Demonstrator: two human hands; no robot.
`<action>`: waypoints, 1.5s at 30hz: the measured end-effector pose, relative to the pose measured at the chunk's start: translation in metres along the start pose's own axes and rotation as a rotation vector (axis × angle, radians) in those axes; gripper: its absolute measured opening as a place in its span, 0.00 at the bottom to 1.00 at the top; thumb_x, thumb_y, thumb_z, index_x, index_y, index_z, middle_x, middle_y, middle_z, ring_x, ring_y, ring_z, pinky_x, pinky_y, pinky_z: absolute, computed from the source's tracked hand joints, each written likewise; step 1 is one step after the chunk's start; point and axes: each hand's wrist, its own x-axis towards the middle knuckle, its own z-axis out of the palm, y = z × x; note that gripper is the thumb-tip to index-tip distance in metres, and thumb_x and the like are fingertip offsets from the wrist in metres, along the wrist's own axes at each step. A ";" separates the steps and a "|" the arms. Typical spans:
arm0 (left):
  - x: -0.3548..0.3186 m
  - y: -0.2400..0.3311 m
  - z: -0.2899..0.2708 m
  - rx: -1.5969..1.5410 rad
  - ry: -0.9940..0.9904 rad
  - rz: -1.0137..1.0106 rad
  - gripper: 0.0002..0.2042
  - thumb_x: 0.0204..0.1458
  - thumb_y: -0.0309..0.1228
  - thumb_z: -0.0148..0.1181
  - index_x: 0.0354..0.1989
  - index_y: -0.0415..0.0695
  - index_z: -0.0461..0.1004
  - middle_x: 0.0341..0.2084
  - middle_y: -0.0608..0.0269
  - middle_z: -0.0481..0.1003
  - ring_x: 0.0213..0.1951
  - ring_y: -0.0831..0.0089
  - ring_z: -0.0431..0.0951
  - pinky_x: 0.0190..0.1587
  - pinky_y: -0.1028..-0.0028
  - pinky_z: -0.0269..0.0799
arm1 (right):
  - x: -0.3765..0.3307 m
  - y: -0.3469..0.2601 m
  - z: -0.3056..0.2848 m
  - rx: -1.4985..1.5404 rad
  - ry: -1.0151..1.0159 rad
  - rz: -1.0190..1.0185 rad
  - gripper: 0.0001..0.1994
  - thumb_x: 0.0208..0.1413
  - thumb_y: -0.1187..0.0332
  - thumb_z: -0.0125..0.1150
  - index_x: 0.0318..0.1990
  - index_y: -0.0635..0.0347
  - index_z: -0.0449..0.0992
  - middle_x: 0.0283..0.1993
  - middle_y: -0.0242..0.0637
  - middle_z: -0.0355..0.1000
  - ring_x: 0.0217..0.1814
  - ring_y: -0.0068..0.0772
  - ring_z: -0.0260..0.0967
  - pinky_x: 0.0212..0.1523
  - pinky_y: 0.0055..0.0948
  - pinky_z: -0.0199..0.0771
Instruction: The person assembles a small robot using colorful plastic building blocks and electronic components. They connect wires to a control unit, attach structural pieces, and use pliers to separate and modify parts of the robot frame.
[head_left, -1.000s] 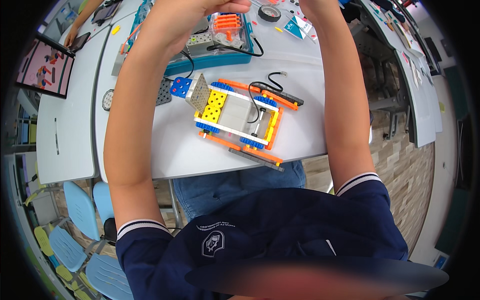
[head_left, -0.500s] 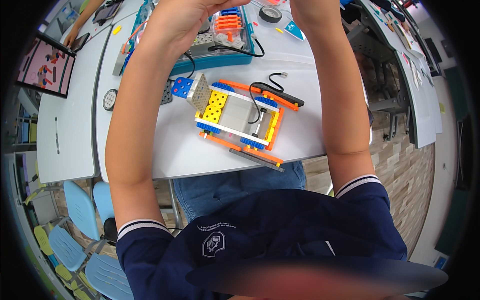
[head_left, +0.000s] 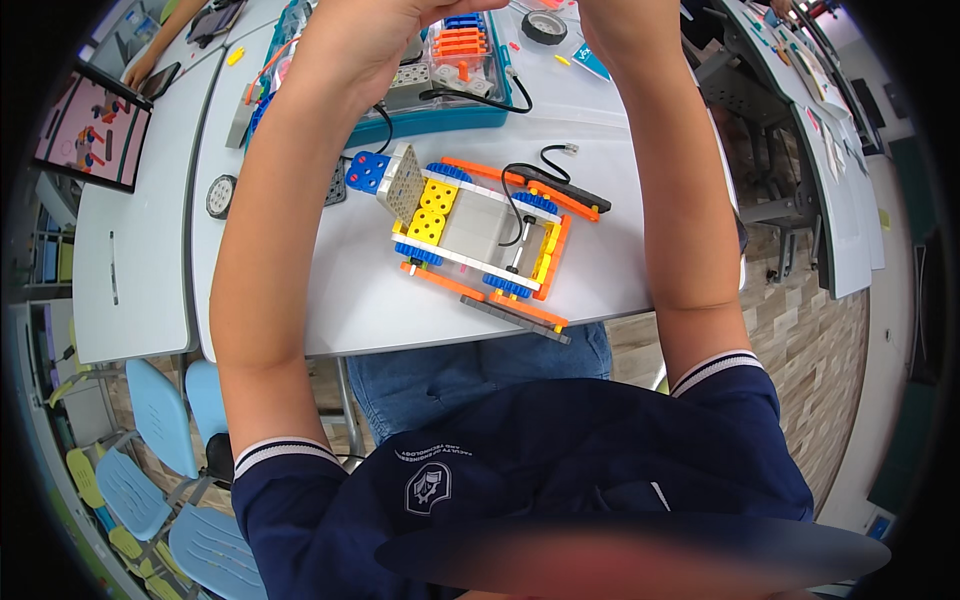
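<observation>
Here's my left hand (head_left: pixel 375 35) up by the tub, my right hand (head_left: pixel 625 30) across from it; fingers run out of view, so I can't tell what either grips or how spread they are. Down on the white table (head_left: pixel 360 315) sits the model: yellow plates (head_left: pixel 428 226), blue gears (head_left: pixel 418 254), orange beams (head_left: pixel 560 260). Beyond, the teal-rimmed tub (head_left: pixel 460 122) holds orange pieces (head_left: pixel 460 42).

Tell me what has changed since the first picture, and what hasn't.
The right hand has shifted left, hiding more of the flat blue-and-white card. The left hand has edged farther up; its forearm now uncovers more of the round black-and-grey wheel beside it. Any grasp or release is out of view. The multicoloured plastic building-piece model stayed put.
</observation>
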 end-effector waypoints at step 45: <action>-0.005 -0.002 0.012 0.361 -0.108 0.232 0.11 0.65 0.27 0.59 0.43 0.28 0.79 0.27 0.58 0.80 0.29 0.77 0.81 0.34 0.79 0.79 | 0.013 0.002 -0.028 0.238 0.098 0.239 0.27 0.61 0.41 0.64 0.37 0.60 0.66 0.41 0.53 0.73 0.40 0.50 0.82 0.37 0.40 0.91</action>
